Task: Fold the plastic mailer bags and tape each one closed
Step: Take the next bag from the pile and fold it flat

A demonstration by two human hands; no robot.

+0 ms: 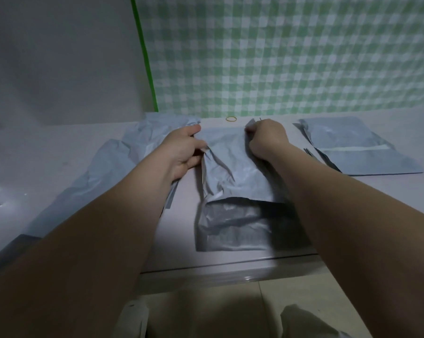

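A grey plastic mailer bag (232, 172) lies in the middle of the pale table (176, 237), its near part darker and flat, its far part wrinkled. My left hand (184, 152) grips the bag's far left edge, thumb on top. My right hand (264, 140) is curled into a fist and pinches the far right corner, which sticks up between the fingers. No tape is visible.
A loose heap of grey mailers (123, 157) spreads over the table's left side. A flat stack of mailers (352, 147) lies at the right. A yellow rubber band (231, 119) sits by the green checked wall (291, 57). The table's front edge (230, 262) runs below the bag.
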